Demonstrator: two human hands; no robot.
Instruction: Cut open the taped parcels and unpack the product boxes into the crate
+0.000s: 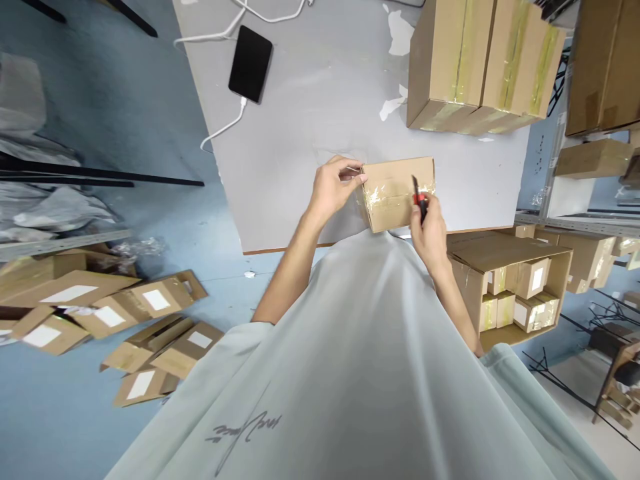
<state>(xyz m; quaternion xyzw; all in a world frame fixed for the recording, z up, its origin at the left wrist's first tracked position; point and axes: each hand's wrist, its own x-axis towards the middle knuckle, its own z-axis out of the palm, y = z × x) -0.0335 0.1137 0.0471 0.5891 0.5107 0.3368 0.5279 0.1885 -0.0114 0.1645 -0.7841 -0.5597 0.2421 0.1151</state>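
Observation:
A small cardboard box (pixel 395 177) with shiny clear tape across its top sits at the near edge of the grey table (pixel 310 120), close to my body. My left hand (pixel 334 183) grips the box's left edge, with thumb and fingers closed at its upper left corner. In my right hand (pixel 429 230) is a red and black utility knife (pixel 421 201), my fingers wrapped round its handle. The dark blade points away from me over the right part of the box top. Whether the blade touches the tape I cannot tell.
Large taped cartons (pixel 460 60) stand at the table's back right. A black phone-like device (pixel 250 65) with white cables lies at the back left. On the right, an open carton (pixel 463 283) holds several small boxes. Cardboard boxes (pixel 185 350) litter the blue floor at left.

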